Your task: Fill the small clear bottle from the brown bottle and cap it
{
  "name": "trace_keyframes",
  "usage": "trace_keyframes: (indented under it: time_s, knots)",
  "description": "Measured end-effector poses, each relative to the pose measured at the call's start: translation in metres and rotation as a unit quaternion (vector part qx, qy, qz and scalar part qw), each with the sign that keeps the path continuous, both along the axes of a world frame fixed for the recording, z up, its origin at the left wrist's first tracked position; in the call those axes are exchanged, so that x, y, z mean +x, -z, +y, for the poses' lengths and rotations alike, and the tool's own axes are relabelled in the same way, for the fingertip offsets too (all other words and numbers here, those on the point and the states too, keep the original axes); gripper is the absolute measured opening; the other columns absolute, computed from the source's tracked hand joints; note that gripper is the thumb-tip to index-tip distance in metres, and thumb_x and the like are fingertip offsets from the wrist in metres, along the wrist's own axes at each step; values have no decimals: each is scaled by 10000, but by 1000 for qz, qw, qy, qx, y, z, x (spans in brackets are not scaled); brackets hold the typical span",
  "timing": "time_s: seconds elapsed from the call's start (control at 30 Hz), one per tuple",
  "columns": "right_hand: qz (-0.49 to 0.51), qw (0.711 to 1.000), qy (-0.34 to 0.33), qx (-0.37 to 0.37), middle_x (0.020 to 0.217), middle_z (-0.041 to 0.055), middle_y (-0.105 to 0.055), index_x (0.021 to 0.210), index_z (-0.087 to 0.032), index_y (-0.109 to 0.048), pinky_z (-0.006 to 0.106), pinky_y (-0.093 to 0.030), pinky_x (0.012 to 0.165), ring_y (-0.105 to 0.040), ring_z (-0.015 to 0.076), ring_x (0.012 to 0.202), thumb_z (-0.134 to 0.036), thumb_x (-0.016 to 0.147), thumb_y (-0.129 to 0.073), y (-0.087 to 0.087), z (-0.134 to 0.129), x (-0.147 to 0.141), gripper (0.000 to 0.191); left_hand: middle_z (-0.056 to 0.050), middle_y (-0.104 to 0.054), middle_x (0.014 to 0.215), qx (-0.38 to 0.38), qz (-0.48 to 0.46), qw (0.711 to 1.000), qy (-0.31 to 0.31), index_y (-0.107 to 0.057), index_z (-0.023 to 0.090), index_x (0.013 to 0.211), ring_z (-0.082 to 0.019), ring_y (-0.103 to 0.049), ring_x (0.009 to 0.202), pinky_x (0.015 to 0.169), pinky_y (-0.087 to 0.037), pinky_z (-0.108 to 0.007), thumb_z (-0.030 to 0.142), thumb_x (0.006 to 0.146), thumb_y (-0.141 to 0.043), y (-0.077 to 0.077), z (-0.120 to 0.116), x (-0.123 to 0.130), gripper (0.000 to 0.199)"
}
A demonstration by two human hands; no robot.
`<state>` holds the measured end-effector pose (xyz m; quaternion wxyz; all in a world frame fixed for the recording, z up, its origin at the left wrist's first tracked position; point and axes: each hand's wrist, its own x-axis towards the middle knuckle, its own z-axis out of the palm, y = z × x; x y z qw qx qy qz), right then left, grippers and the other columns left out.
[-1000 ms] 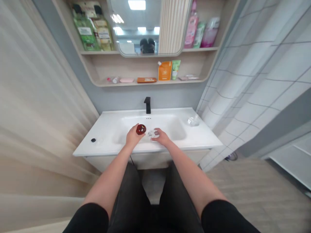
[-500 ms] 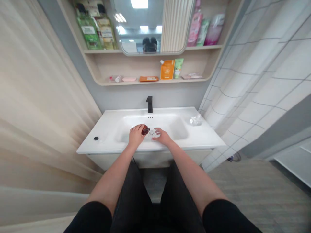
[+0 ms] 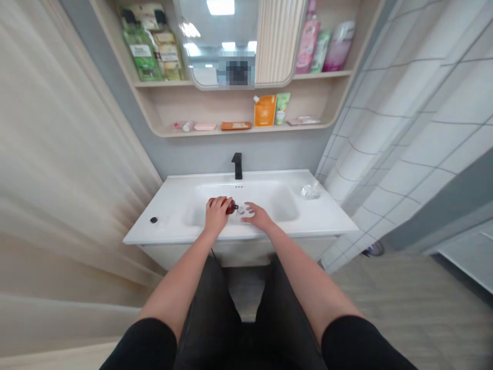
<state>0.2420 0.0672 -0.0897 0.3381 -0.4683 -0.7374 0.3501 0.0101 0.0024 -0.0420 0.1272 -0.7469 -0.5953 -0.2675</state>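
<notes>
Left hand [image 3: 216, 214] clenches a small amber bottle [image 3: 231, 208] by its body, likely glass and slippery; right hand [image 3: 259, 216] lies open over a white basin [image 3: 285, 203].

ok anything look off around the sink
A clear, crumpled-looking item lies loose on the right side of the white sink. It looks out of place because it sits on the sink deck rather than on the shelves above. I can't tell what it is. I see no spill or damage.

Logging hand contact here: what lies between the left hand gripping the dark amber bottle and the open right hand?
The head view shows a small whitish translucent object, unidentifiable, beside the bottle's tip, between left hand and right hand.
</notes>
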Motion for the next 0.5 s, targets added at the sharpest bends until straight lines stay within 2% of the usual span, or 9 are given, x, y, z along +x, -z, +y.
trace_keyframes:
  time_s: [0.27,0.5]
  knots:
    - [-2,1000,-5,6,1272,68,-770,1500,-304,-652,410,-584,1023,-744,253,1065,-369,705,-1012,1,2,-1,874,-128,-661,1532,-10,-15,1000,1,-647,328,1516,-337,-524,1500,1306,-264,-602,129,970,-560,-3,-4,3,587]
    - [-8,1000,-8,7,1268,67,-772,1479,-290,-657,409,-579,1020,-739,244,1039,-349,690,-1015,-1,2,-1,869,-116,-653,1546,-10,-11,1000,4,-642,332,1524,-328,-514,1510,1324,-236,-603,109,971,-531,-3,-4,2,607]
